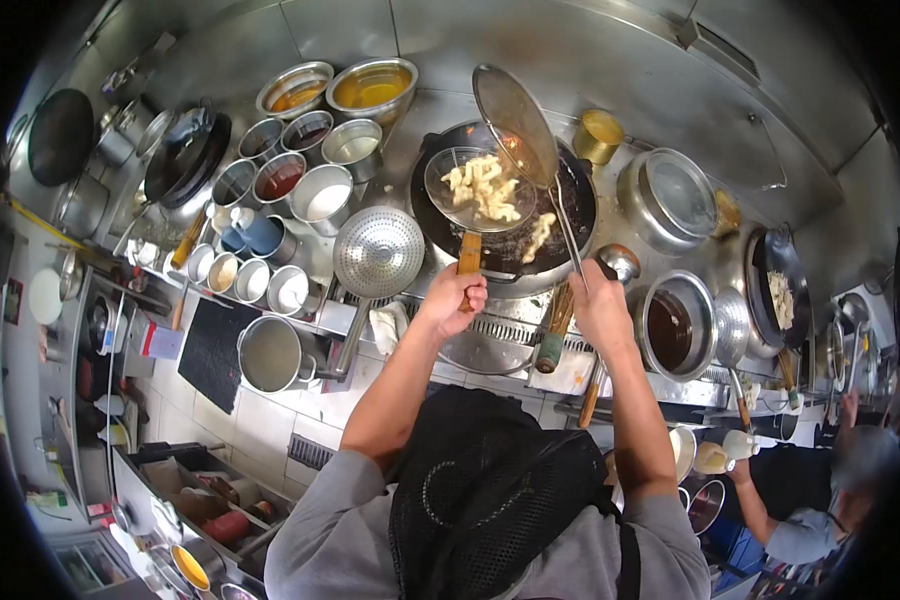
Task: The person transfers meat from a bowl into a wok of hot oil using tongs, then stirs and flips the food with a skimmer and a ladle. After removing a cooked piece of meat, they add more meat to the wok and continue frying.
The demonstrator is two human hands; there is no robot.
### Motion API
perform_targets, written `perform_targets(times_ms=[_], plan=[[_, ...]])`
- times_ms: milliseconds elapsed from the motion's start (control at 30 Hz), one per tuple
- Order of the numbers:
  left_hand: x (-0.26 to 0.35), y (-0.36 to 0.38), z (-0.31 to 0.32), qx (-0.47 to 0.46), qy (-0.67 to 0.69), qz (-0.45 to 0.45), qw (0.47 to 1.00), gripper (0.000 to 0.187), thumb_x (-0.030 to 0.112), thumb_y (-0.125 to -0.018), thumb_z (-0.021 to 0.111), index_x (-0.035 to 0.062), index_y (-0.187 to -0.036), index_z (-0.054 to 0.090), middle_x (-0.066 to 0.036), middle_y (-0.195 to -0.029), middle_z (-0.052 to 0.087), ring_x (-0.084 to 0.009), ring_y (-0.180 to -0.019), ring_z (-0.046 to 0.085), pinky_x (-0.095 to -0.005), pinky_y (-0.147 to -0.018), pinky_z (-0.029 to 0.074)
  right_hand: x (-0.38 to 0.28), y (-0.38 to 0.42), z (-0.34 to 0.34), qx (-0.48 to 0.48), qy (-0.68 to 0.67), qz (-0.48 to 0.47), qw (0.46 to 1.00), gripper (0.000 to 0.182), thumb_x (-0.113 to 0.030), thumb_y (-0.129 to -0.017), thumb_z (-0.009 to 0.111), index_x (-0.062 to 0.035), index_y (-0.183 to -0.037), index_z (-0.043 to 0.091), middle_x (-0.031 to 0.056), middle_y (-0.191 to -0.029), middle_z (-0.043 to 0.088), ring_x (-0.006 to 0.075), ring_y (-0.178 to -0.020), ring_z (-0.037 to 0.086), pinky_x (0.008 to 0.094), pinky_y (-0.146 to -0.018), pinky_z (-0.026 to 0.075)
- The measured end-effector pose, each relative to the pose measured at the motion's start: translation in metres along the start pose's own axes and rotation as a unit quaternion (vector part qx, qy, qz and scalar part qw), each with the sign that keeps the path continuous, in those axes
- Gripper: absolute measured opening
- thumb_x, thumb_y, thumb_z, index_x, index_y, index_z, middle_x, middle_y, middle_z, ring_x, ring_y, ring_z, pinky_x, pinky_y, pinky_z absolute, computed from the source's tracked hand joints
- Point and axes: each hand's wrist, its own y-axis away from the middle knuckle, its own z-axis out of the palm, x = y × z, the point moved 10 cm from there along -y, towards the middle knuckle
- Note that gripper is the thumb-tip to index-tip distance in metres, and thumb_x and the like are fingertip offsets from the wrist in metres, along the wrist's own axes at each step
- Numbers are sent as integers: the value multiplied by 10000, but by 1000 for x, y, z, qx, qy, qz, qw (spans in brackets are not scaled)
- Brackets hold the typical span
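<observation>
My left hand (457, 298) is wrapped round the wooden handle of a round strainer (440, 180), which holds pale fried pieces (482, 188) above a large dark wok (575, 215). In my right hand (600, 305) is the long metal handle of a second, wide strainer (515, 120), tilted up over the wok's right side. One clump of pale food (539, 238) shows beside the left strainer, over the wok; whether it is falling or resting I cannot tell. A steel ladle (618, 262) lies just right of my right hand.
Left of the wok are a perforated ladle (378, 250) and several sauce and seasoning bowls (322, 195). To the right stand a lidded pot (670, 195) and a bowl of dark sauce (675, 325). Another person (810, 510) is at the lower right. A stockpot (270, 352) stands lower left.
</observation>
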Motion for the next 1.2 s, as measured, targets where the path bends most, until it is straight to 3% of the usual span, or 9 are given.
perform_targets(times_ms=[167,367,500,600,733,867,967,1067,1200], plan=[[2,21,12,-43,-4,-5,999,246,-64,-893,540,61,-1088,459,-49,-822,523,-67,-605,453,-191,-469,355,26,-10,53,-14,5,-34,999,145,-159,-953,552,-17,-970,531,317,-736,611,541,-755,598,621,-692,452],[4,23,-13,-5,-53,21,998,277,-64,-888,513,94,-1098,427,-54,-830,505,-89,-589,450,-231,-472,350,-1,-4,3,12,-29,14,999,149,-164,-955,550,-17,-949,531,328,-756,613,537,-781,598,608,-718,461],[0,36,-9,-13,-88,13,996,326,-54,-877,533,103,-1138,419,-42,-823,505,-76,-579,447,-223,-465,344,32,-6,77,-49,0,30,998,154,-164,-955,550,-16,-998,543,349,-818,615,552,-848,587,602,-769,461],[2,34,-9,5,-106,26,994,335,-47,-872,552,90,-1153,430,-37,-824,516,-61,-573,445,-210,-460,336,30,-18,49,-39,-5,-11,999,150,-159,-956,546,-19,-1010,540,348,-806,617,563,-840,586,602,-765,462],[2,29,-16,25,-125,34,991,335,-42,-874,554,89,-1155,427,-34,-826,515,-66,-573,447,-217,-461,339,14,6,15,6,-46,33,998,159,-156,-942,585,-10,-1003,574,326,-807,619,533,-846,596,583,-716,472],[-1,29,-14,-10,-107,29,994,344,-42,-871,552,87,-1160,419,-35,-823,515,-72,-573,451,-223,-462,343,47,0,82,-40,-2,39,998,147,-156,-961,554,-10,-978,557,323,-833,629,530,-866,600,599,-743,464],[-2,23,-23,-5,-112,31,993,349,-43,-870,548,86,-1161,407,-35,-809,513,-76,-569,452,-231,-462,350,30,-11,45,-15,4,19,1000,163,-180,-974,530,-17,-984,536,337,-810,620,543,-827,595,603,-720,465],[3,27,-22,27,-149,65,986,391,-48,-865,544,82,-1204,398,-33,-795,509,-79,-564,451,-237,-461,354,17,2,21,7,-12,26,1000,178,-213,-985,513,-36,-1008,520,336,-785,620,550,-782,594,616,-707,458],[8,33,-13,47,-165,64,983,529,-43,-855,537,69,-1337,352,-30,-782,498,-87,-552,452,-252,-449,355,28,12,63,-19,-34,-1,999,179,-200,-989,499,-23,-1010,508,336,-761,618,536,-789,608,620,-698,465]])
